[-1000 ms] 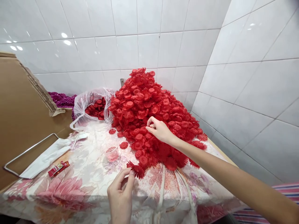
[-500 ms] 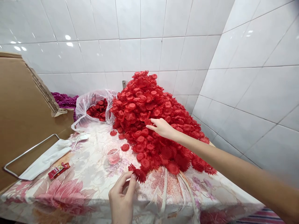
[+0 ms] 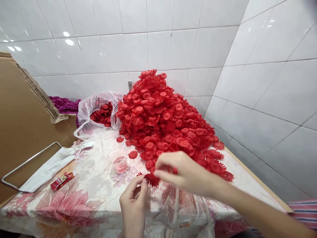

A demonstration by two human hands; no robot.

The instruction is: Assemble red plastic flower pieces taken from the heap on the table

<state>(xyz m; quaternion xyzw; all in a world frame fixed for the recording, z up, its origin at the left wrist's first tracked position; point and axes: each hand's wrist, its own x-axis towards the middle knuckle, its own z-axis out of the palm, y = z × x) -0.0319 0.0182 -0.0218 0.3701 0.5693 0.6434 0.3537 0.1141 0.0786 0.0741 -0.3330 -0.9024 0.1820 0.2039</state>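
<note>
Left grip (image 3: 134,196) pinches a red flower (image 3: 152,180) (right grip (image 3: 182,170) just beside)

Bag (image 3: 83,114) left of flower pile (image 3: 160,114)

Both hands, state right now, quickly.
Left hand: closed, pinching a red flower piece.
Right hand: curled beside that piece; whether it is closed on anything cannot be told.
</note>
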